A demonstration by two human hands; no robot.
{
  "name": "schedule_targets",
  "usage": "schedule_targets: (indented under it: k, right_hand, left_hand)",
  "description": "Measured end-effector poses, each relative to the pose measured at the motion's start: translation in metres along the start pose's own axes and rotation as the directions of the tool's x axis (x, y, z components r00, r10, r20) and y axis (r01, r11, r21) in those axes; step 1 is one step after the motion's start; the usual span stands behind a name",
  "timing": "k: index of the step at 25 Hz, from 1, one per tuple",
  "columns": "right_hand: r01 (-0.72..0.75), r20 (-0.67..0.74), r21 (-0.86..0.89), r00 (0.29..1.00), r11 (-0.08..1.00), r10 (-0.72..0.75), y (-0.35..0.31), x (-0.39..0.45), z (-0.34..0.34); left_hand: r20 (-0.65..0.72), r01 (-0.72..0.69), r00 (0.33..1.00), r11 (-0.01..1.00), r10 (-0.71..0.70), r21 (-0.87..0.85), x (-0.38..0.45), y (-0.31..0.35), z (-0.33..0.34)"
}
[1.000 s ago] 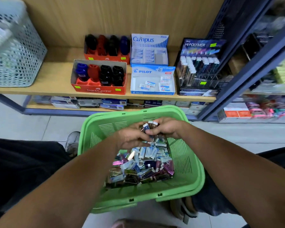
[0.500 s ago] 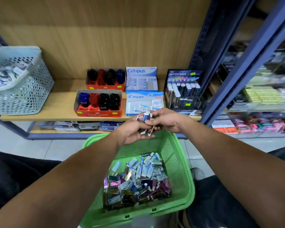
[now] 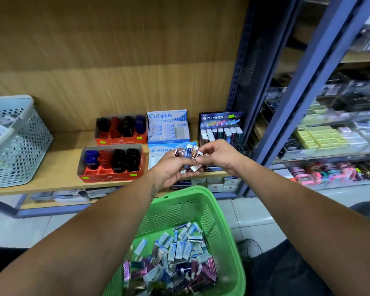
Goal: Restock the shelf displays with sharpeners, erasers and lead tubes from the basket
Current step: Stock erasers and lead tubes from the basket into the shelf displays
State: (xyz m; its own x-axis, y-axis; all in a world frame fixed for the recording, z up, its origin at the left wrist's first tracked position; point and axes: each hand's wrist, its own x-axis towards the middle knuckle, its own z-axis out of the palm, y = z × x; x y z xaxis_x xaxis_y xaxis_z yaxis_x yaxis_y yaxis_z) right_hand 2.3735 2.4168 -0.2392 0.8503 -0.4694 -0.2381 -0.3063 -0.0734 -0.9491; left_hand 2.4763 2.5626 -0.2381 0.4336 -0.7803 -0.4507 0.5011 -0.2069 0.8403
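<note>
My left hand (image 3: 171, 169) holds a bunch of lead tubes (image 3: 188, 153), fanned upward in front of the shelf. My right hand (image 3: 217, 155) pinches one copper-coloured tube at the right side of that bunch. Both hands hover just before the black Hi-Polymer lead display (image 3: 221, 129), whose slots hold several tubes. Below my arms sits the green basket (image 3: 231, 248), with many erasers and lead tubes heaped inside. Two red Faber-Castell sharpener boxes (image 3: 112, 162) stand at the shelf's left, with the Campus eraser box (image 3: 168, 128) and the Pilot eraser box (image 3: 158, 155) beside them.
A pale grey perforated basket (image 3: 15, 142) with packets stands on the shelf's far left. A blue steel upright (image 3: 303, 82) divides this bay from a neighbouring shelf of stationery at right. Boxed stock lies on the low shelf (image 3: 73, 196) above the tiled floor.
Both hands have risen out of the green basket with the lead tubes and moved forward to the shelf, close to the Hi-Polymer display. The view has tilted upward.
</note>
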Motion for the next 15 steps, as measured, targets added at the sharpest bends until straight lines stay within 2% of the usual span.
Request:
schedule_targets:
  k: [3,7,10,15]
  right_hand:
    - [0.025,-0.08,0.015,0.997,1.0,-0.023,0.006,0.001,-0.012]
    - [0.098,-0.15,-0.011,0.984,0.995,-0.098,0.011,0.001,-0.025]
    - [0.126,-0.171,-0.033,0.977,0.992,-0.129,0.017,0.002,-0.03]
    - [0.121,-0.168,0.003,0.979,0.993,-0.119,0.022,0.0,-0.035]
  left_hand:
    - [0.007,-0.007,1.0,1.0,0.007,0.023,0.011,0.0,0.014]
    - [0.004,0.012,1.0,0.996,-0.011,-0.092,0.025,0.001,0.023]
    - [0.029,0.04,0.999,0.984,-0.035,-0.173,0.029,-0.001,0.025]
    - [0.082,0.082,0.994,0.975,-0.066,-0.208,0.032,-0.005,0.027]
